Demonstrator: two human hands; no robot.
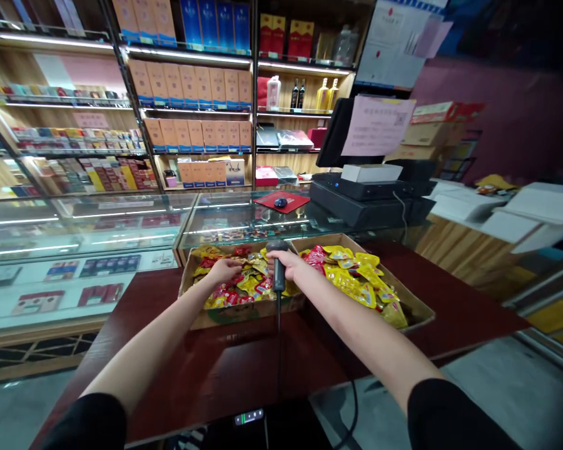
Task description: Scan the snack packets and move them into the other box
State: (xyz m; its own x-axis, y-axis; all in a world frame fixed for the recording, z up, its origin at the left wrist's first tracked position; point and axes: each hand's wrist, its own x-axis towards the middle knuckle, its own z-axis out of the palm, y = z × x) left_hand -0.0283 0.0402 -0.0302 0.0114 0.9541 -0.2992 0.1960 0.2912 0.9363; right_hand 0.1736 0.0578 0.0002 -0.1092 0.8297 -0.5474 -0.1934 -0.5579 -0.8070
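My right hand (286,262) is wrapped round a dark handheld scanner (278,275), whose cable hangs down over the front of the counter. The scanner is above the left cardboard box (244,312), which holds red, yellow and gold snack packets (248,284). Over the left part of that box is my left hand (226,270), fingers pressed together among the packets; what they hold, if anything, is too small to tell. To the right, beside my right forearm, a second cardboard box (420,310) holds yellow and red packets (351,281).
The boxes rest on a dark red counter (244,369). Behind them are a glass display case (216,215), a mouse (280,202) on a red mat (293,201), and a monitor (333,134) above a black cash drawer (351,203). Stocked shelves (192,114) line the wall.
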